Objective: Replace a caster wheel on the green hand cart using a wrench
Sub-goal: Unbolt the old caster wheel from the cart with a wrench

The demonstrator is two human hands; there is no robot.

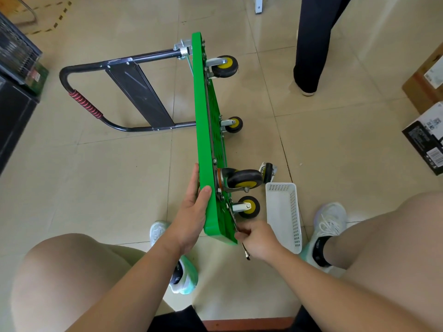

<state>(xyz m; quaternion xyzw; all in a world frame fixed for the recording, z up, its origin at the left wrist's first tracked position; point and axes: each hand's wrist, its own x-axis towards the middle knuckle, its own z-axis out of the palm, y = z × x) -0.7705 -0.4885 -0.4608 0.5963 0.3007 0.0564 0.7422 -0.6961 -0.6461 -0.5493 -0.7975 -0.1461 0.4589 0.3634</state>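
Green plastic hand cart [206,140] stands on its long edge on the tiled floor, wheels facing 3 o'clock, black tubular handle [115,62] folded out toward 9 o'clock. Left hand [191,212] clamps the near end of the deck, thumb over the top edge, fingers behind. Right hand [257,240], at 5 o'clock from the deck's near corner, has its fingers curled round a slim steel wrench [247,254] whose shaft runs up toward the mount of the nearest small black-and-yellow caster wheel [249,207]; whether the head is seated on a nut cannot be told. A loose spare caster [268,171] lies on the floor at 12 o'clock from a white perforated plastic basket [285,212], just beside the wheels. Risks, as judged: the deck balances on a narrow edge, so a hard pull on the wrench could tip it toward the wheel side if the left grip slackens. A poorly seated head could slip and drive knuckles into the deck. Freed nuts could drop and roll off, missing the basket.
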